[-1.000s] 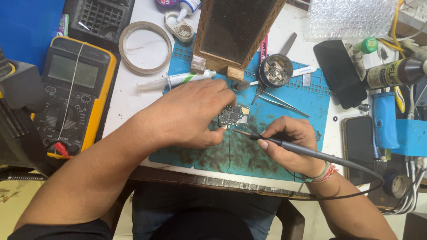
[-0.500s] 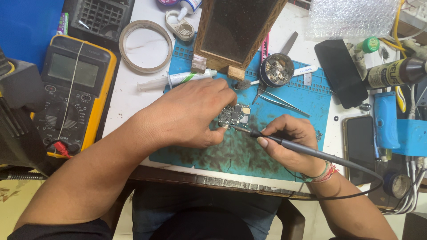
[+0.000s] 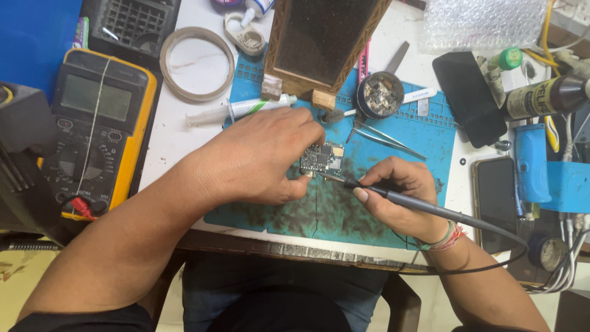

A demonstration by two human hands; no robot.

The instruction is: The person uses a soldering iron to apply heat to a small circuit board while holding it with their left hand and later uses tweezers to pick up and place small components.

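The left hand [image 3: 258, 157] lies knuckles-up on the blue mat [image 3: 424, 138], its fingers curled down to pinch the near edge of a small circuit board [image 3: 322, 158] that sits flat on the mat near its middle. The right hand [image 3: 399, 190] grips a dark soldering iron [image 3: 393, 195] like a pen, fingers closed around the handle, with the tip touching the board's lower right edge and the cord trailing off to the right. Tweezers [image 3: 384, 136] lie just beyond the board, a syringe [image 3: 243, 110] rests beyond the left hand, and a yellow meter [image 3: 98, 132] sits well off to the left.
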